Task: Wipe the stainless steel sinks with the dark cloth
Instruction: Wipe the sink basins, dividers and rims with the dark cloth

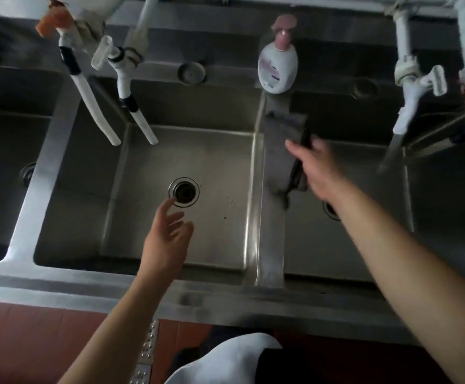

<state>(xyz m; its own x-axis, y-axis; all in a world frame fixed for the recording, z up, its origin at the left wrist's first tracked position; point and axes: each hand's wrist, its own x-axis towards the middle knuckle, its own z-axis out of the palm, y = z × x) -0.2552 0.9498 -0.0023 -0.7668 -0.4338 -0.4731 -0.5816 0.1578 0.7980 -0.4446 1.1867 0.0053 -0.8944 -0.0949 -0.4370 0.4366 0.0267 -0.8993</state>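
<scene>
Right hand pinching the dark cloth draped lengthwise along the divider, left hand loose-fingered, holding nothing, farther off over the middle sink.

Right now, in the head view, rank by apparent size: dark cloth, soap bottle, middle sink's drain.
1. dark cloth, draped over the divider
2. soap bottle
3. middle sink's drain
Cloth edges are blurred, but the order looks clear.

Soap bottle with pink pump, upright on the back ledge. White taps beside it. Red floor tiles below.
</scene>
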